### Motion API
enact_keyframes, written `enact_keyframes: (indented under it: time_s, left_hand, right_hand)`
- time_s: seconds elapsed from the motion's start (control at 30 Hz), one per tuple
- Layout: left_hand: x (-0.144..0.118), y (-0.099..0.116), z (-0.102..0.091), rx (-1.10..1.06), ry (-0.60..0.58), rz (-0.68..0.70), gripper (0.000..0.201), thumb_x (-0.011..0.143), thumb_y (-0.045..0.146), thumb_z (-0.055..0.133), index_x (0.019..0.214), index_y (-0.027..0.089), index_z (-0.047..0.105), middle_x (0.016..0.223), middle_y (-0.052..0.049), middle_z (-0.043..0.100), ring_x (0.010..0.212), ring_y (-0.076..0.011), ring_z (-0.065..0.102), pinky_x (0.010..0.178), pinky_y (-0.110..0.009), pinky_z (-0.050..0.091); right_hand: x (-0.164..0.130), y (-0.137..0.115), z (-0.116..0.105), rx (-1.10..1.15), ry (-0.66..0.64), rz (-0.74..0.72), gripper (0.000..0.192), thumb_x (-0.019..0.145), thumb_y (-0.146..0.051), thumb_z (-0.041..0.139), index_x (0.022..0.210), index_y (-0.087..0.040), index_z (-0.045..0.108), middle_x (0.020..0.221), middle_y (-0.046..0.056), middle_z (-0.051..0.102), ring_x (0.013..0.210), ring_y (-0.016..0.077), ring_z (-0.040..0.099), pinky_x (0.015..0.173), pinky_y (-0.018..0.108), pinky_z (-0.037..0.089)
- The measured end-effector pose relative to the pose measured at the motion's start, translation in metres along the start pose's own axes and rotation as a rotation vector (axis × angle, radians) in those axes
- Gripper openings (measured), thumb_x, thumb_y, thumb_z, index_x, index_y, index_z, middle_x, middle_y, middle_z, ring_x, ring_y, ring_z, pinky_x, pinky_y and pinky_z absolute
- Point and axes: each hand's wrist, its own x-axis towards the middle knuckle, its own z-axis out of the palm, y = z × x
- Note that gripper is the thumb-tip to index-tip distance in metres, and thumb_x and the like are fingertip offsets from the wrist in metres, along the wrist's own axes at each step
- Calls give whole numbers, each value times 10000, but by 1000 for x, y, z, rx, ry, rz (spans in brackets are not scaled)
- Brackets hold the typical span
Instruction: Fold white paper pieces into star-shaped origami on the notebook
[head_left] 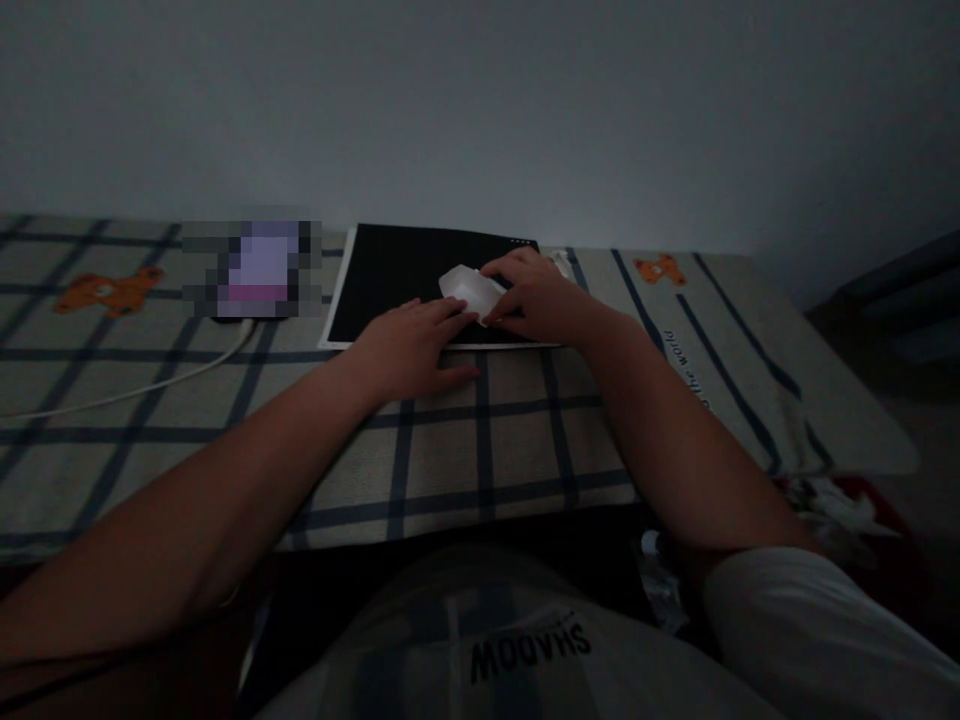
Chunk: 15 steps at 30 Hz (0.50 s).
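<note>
A small piece of white folded paper (463,285) lies over a black sheet with a white border (405,265) on the table. My right hand (541,295) grips the paper's right side between thumb and fingers. My left hand (412,345) rests flat and palm down over the sheet's front edge, its thumb out to the side. The fingertips of this hand touch the lower left edge of the white paper. My right hand hides part of the black sheet's right side, and a pale crumpled bit (559,260) shows just behind it.
A checked tablecloth (517,430) with orange bear prints covers the table, which stands against a plain wall (465,110). To the left lies a phone (262,265) with a blurred screen and a white cable (172,375). A red bin (892,530) with crumpled waste stands below, at right.
</note>
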Motion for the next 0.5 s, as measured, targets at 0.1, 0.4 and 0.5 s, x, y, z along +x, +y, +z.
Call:
enact_keyframes:
  time_s: [0.1, 0.4, 0.5]
  left_hand:
    - [0, 2, 2, 3, 18, 17, 832, 1036, 691, 526, 1693, 185, 464, 1768, -109, 440, 1504, -402, 539, 1299, -502, 389]
    - [1, 8, 1, -12, 43, 24, 835, 1033, 696, 543, 1678, 170, 473, 1736, -144, 470, 1486, -387, 550, 1292, -502, 380]
    - [1, 9, 2, -14, 49, 30, 853, 1038, 708, 534, 1683, 155, 462, 1737, -150, 467, 1504, -383, 534, 1308, -509, 359]
  right_hand:
    - [-1, -2, -2, 16, 2, 5, 158, 937, -272, 735, 1003, -257, 878, 1464, 97, 647, 1356, 375, 485, 1123, 586, 440]
    - [2, -13, -3, -23, 130, 52, 219, 997, -329, 668, 953, -238, 863, 1437, 118, 663, 1367, 414, 500, 1114, 645, 415]
    - [4, -18, 2, -71, 138, 70, 161, 953, -279, 703, 960, -224, 854, 1452, 138, 654, 1379, 438, 484, 1102, 661, 412]
